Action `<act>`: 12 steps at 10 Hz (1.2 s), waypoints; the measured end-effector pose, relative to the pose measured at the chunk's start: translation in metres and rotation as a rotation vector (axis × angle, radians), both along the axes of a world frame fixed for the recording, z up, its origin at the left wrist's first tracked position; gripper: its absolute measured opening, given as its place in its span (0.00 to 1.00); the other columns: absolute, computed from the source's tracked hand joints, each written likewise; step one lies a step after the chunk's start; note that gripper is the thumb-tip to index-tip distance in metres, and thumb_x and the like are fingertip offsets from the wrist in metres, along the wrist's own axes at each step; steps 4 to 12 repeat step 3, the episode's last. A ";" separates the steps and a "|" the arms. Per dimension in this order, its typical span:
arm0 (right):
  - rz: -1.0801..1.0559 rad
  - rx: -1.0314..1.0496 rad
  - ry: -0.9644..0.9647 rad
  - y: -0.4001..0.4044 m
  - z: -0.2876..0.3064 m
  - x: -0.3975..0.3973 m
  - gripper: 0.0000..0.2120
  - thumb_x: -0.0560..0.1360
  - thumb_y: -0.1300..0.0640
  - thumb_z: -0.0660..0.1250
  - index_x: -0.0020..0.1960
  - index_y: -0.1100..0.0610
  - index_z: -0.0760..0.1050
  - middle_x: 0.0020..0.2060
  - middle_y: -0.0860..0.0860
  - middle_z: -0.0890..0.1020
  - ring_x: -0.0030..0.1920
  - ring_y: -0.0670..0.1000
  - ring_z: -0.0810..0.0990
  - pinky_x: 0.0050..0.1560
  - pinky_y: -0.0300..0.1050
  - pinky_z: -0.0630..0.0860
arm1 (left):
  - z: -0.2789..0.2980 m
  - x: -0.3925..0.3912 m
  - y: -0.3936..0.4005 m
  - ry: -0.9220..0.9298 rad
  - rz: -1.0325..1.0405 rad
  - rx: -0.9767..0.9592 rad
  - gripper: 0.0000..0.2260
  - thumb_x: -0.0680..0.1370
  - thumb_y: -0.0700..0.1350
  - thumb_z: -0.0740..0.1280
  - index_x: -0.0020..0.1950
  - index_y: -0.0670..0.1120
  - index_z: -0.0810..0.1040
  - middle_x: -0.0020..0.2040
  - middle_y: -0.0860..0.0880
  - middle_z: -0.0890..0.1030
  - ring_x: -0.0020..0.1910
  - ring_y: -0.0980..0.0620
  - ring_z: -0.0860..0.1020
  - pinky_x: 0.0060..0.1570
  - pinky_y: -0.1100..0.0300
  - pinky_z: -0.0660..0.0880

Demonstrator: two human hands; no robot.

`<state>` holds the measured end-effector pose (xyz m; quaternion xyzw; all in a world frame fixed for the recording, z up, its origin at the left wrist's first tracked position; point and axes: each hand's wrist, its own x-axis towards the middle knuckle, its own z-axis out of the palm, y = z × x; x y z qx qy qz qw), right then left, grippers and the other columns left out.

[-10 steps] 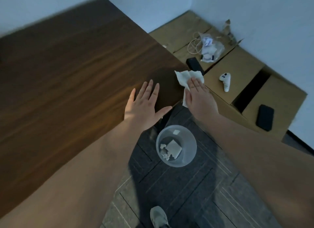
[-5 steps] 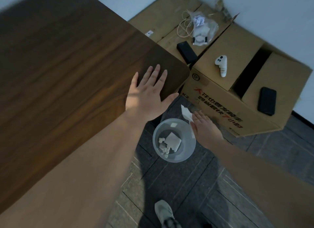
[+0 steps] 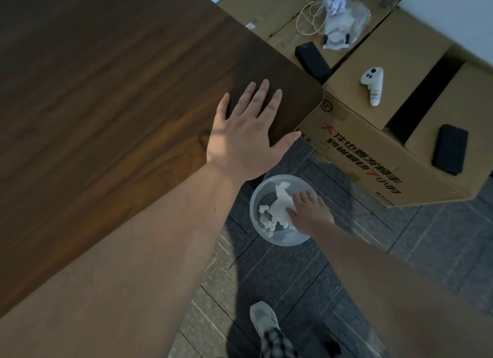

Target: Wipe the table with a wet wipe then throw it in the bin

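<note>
The dark wooden table (image 3: 106,104) fills the left of the view. My left hand (image 3: 245,133) lies flat and spread on its near right corner, holding nothing. Below the corner a clear round bin (image 3: 277,237) stands on the floor with several white scraps inside. My right hand (image 3: 309,213) reaches down into the bin's mouth, its fingers pinched on a white wet wipe (image 3: 280,205) that hangs inside the bin above the scraps.
A large cardboard box (image 3: 373,149) stands right of the table, carrying a white controller (image 3: 373,88) and a black phone (image 3: 450,149). Behind it lie a black block (image 3: 312,58), a plastic bag (image 3: 338,26) and a cord. My shoe (image 3: 264,317) is on the grey tiled floor.
My right hand has carried the wipe off the table's corner and down into the bin. My left hand has stayed flat on the table.
</note>
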<state>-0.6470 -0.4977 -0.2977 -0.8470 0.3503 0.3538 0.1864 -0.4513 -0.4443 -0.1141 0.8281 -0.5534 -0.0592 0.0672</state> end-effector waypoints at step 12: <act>0.125 0.113 -0.024 0.008 0.013 0.000 0.29 0.82 0.43 0.45 0.78 0.55 0.46 0.78 0.52 0.50 0.77 0.52 0.44 0.75 0.54 0.44 | 0.006 0.001 -0.002 -0.001 0.002 0.060 0.34 0.77 0.69 0.44 0.78 0.52 0.48 0.79 0.51 0.48 0.77 0.52 0.45 0.74 0.45 0.43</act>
